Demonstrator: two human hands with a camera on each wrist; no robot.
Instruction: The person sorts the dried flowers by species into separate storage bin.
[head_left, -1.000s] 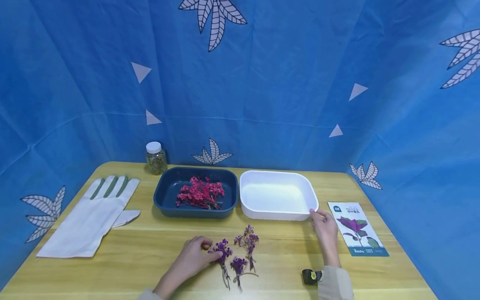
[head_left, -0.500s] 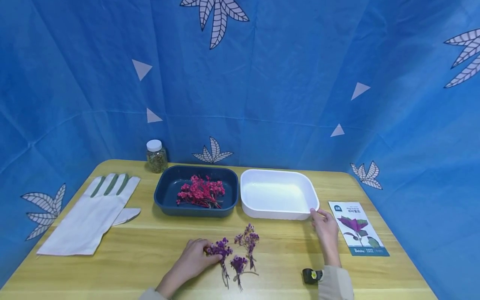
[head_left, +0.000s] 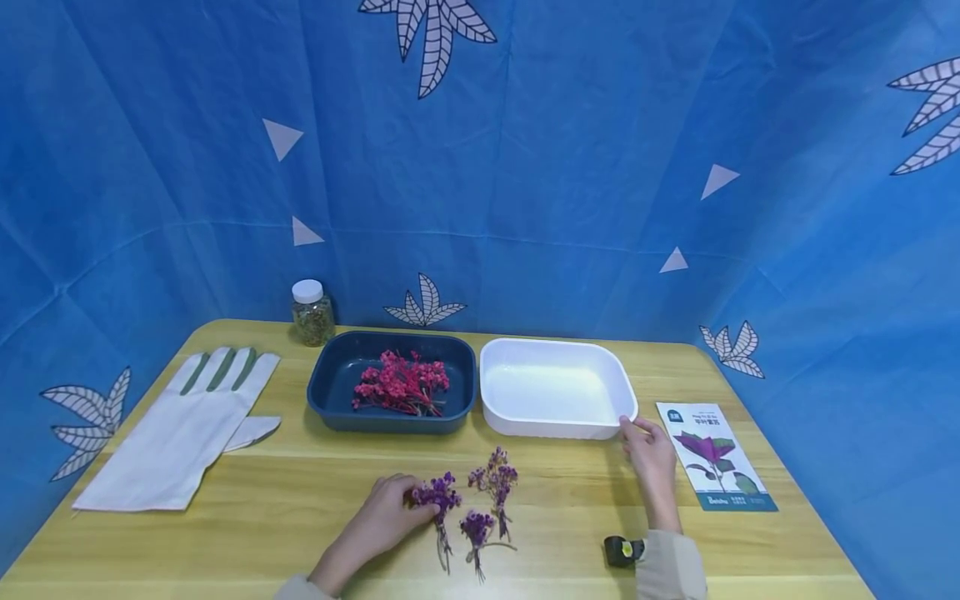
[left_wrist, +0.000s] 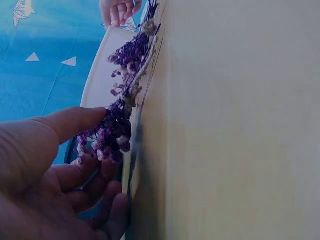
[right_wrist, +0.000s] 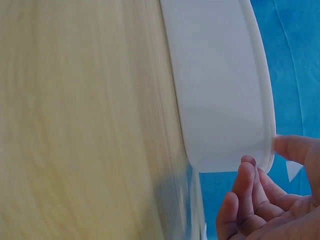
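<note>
In the head view my left hand (head_left: 390, 515) pinches the heads of a small bunch of dried purple flowers (head_left: 439, 496), its tied stems pointing toward me. The left wrist view shows the thumb on one side of the flower heads (left_wrist: 117, 125) and fingers on the other. Two more purple bunches lie beside it on the table: one farther back (head_left: 495, 479) and one nearer (head_left: 477, 529). My right hand (head_left: 651, 454) grips the near right corner of a white tray (head_left: 558, 429). From the right wrist, its thumb touches the rim while fingers bend near the wall (right_wrist: 225, 100).
Left of the white tray stands a dark blue tray (head_left: 390, 423) holding red dried flowers (head_left: 401, 385). A lidded jar (head_left: 312, 315) is behind it. White gloves (head_left: 172, 442) lie at left; a seed packet (head_left: 716, 458) and a small black object (head_left: 621, 552) lie at right.
My left fingers have closed in on the purple bunch, and it has shifted slightly left, away from the other two. The right hand and the white tray stay in place.
</note>
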